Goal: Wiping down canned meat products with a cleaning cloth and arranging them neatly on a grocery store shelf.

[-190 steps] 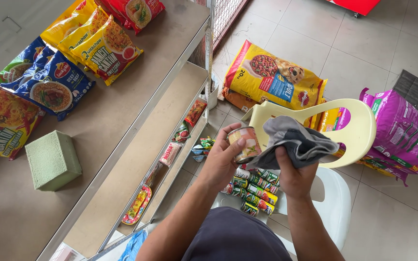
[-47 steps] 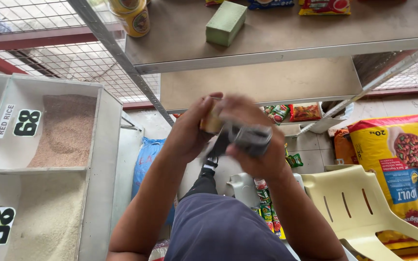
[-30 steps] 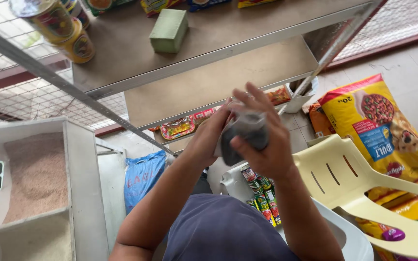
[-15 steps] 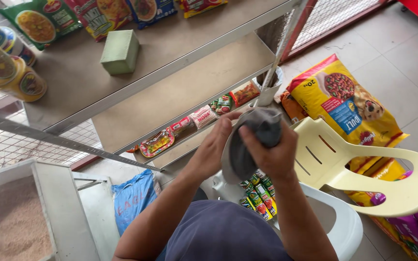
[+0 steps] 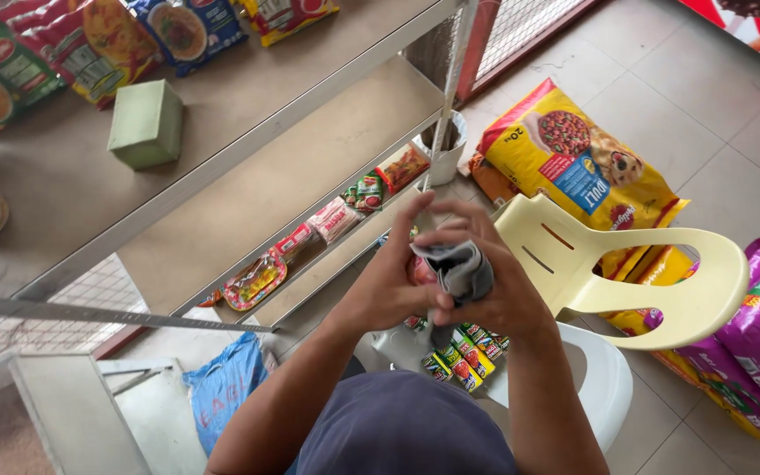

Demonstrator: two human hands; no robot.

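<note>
Grey tiled floor [image 5: 705, 114], daylight. Grey metal shelving unit [image 5: 248, 149] with bare tiers; red-framed wire mesh panel [image 5: 521, 22] behind its far corner. Cream plastic chair [image 5: 653, 264] stacked on white plastic chair [image 5: 604, 387] right of the shelving. White bucket [image 5: 446, 145] at shelf post. Blue plastic bag [image 5: 222, 387] on floor near the shelving's lower front edge.

The grey cloth [image 5: 461, 268], which hung loose and spread over the right hand [image 5: 499, 286] at the start, is now bunched tight between both hands, with the left hand [image 5: 393, 281] closed in against it and a small can [image 5: 421, 269] pressed under its folds. The view has swung away from the rice bins at the left back to the metal shelf [image 5: 248, 167], so the green box [image 5: 144, 123] now lies far left. The yellow chair [image 5: 626, 273] and the pet food bag [image 5: 573, 163] are back in sight on the right.
</note>
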